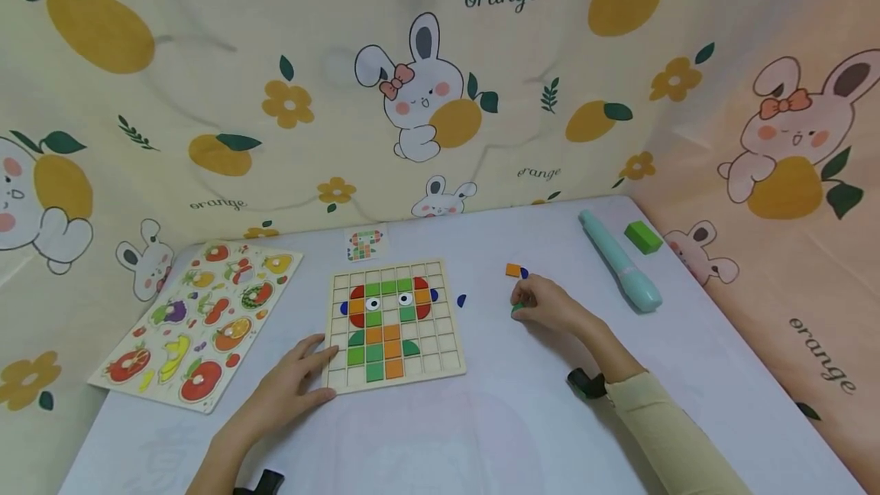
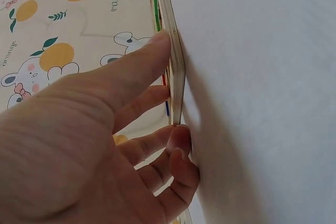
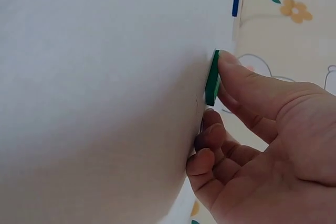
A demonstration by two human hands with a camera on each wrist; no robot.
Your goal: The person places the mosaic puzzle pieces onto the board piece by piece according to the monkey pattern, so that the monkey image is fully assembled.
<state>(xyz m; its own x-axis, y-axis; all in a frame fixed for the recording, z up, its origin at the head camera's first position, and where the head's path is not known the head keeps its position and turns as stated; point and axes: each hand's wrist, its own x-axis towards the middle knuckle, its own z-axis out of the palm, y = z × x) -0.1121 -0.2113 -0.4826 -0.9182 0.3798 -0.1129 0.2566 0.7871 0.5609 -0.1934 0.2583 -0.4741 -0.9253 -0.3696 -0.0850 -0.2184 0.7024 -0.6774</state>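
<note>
A wooden grid board (image 1: 429, 354) lies on the table, with coloured pieces forming a figure with two eye discs. Beside its near left corner my left hand (image 1: 296, 376) has fairly straight fingers, and the fingertips rest on the board's edge. In the left wrist view the thumb (image 2: 144, 61) touches the board's side (image 2: 178, 85). To the right of the board my right hand (image 1: 550, 304) pinches a green piece (image 3: 212, 80) between thumb and finger, close to the tabletop; its full outline is hidden. An orange square (image 1: 513, 270) and a blue half-round piece (image 1: 525, 273) lie just beyond that hand.
Another blue half-round piece (image 1: 461, 300) lies right of the board. A small picture card (image 1: 365, 244) is behind it. A fruit puzzle board (image 1: 154, 338) lies at left. A turquoise microphone-shaped object (image 1: 622, 266) and a green block (image 1: 642, 237) are at right, near the patterned cloth.
</note>
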